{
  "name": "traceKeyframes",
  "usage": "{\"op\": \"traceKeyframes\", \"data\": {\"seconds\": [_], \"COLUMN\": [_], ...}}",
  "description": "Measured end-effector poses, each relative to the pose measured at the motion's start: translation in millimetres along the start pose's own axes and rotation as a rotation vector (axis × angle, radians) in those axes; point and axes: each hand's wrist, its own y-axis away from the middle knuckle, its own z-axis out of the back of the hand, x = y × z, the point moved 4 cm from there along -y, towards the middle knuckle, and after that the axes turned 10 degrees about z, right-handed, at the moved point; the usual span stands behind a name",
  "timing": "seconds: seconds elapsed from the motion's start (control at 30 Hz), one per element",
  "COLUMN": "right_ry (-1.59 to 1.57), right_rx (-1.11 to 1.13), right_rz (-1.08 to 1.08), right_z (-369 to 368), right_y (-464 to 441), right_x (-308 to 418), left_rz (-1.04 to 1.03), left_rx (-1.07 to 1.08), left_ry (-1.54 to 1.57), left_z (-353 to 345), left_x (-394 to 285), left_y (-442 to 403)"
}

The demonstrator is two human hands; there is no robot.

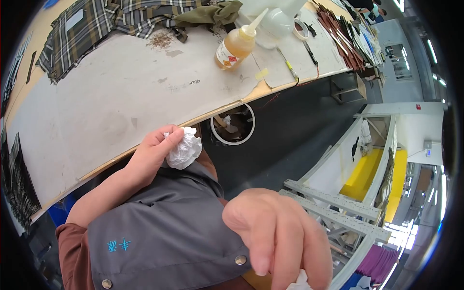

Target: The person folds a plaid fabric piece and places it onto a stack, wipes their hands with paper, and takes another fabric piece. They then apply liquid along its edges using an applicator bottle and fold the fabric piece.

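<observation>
At the near table edge, my left hand (pixel 152 152) is closed on a crumpled wad of white tissue (pixel 185 150), which bulges out past the thumb and fingers. My right hand (pixel 282 237) is raised close to the camera, its fingers bent downward. A bit of white crumpled tissue (pixel 300 282) shows at its fingertips, cut off by the bottom of the view. Both hands are in front of a grey apron (pixel 179 227) with blue stitched characters. On the table, beyond the hands, stands a squeeze bottle (pixel 234 48) of amber liquid with a pointed nozzle.
Plaid cloth (pixel 87 34) and an olive cloth (pixel 210 14) lie at the table's (pixel 106 101) far side. A tape roll (pixel 300 30), a yellow-green pen-like tool (pixel 291 69) and brown strips (pixel 338 38) are farther right. Below the edge stands a round bin (pixel 252 121); a metal-framed rack (pixel 338 203) is at right.
</observation>
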Motion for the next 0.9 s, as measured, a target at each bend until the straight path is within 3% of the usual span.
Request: {"op": "traceKeyframes", "data": {"seconds": [0.1, 0.2, 0.33, 0.53, 0.6, 0.63, 0.7, 0.73, 0.87, 0.9], "right_ry": [-0.036, 0.066, -0.029, 0.106, 0.198, 0.198, 0.213, 0.207, 0.683, 0.516], "right_rx": [0.109, -0.089, -0.070, -0.018, 0.223, 0.218, 0.188, 0.186, 0.572, 0.319], "right_rz": [-0.051, -0.160, -0.143, -0.215, -0.061, -0.062, 0.191, 0.195, -0.113, -0.247], "right_z": [4.1, -11.4, -7.7, -7.6, -1.8, -0.9, 1.5, 2.5, 2.1, 2.8], "right_y": [0.8, -7.6, -2.7, 5.4, 36.3, 30.2, 9.9, 7.4, 6.7, 17.4], "right_x": [-3.5, 0.0, -3.8, 1.4, 1.0, -3.6, -12.1, -10.5, -14.9, -25.8], "left_rz": [0.000, -0.009, 0.004, -0.003, -0.011, -0.013, -0.013, -0.014, -0.010, -0.007], "left_rx": [0.006, 0.006, -0.017, -0.015, -0.015, -0.015, -0.021, -0.005, 0.020, 0.046], "left_ry": [-0.028, -0.033, -0.026, -0.005, -0.012, -0.018, -0.017, -0.011, 0.036, 0.099], "left_z": [-1.2, 1.7, -0.9, 1.9, 2.7, 3.3, 6.3, 4.1, 5.7, 3.7], "left_x": [0.3, 2.5, 0.0, 2.2, 1.8, 2.9, 2.6, 1.5, 4.9, 5.3], "left_y": [-0.7, -1.3, 2.1, 1.3, -0.4, -0.4, 1.3, 0.5, -0.8, -0.9]}}
